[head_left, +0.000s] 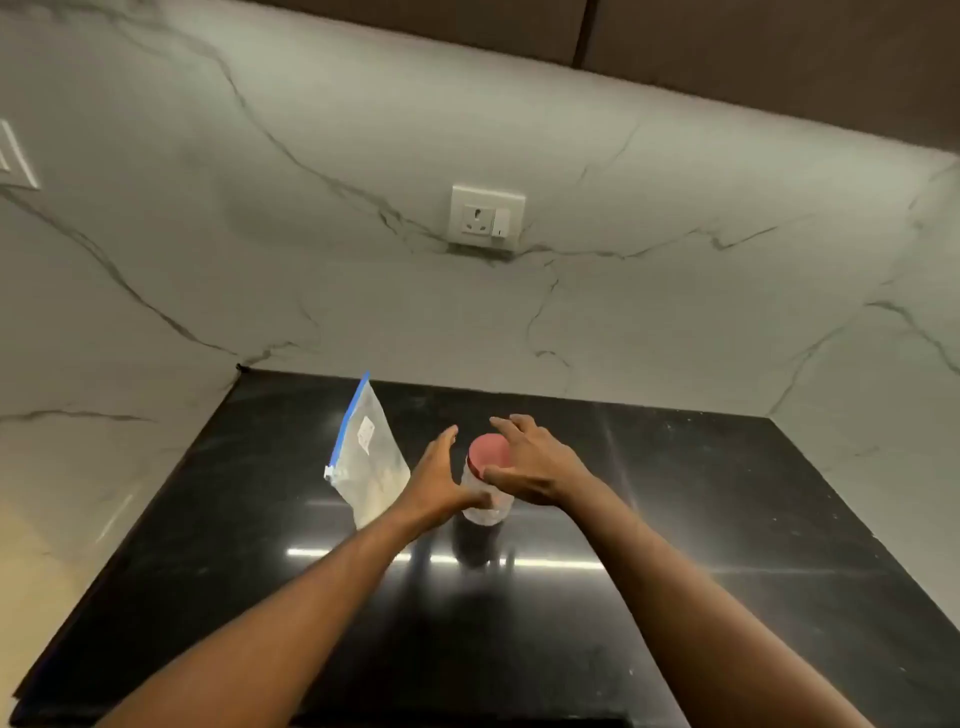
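Note:
A clear jar (488, 506) with a red lid (488, 451) stands upright on the black countertop (727, 519). My left hand (441, 480) is at the jar's left side with fingers straight and the thumb reaching toward the jar's body. My right hand (530, 462) hovers at the lid's right side, fingers spread and loosely bent, thumb close to the lid's edge. Neither hand plainly grips the jar. A clear zip bag (366, 457) with a blue seal strip and a white label stands just left of my left hand.
Marble walls enclose the counter at the back, left and right. A white wall socket (487, 215) sits on the back wall above the jar. Dark cabinets (727, 41) hang overhead. A light strip reflects across the counter in front of the jar.

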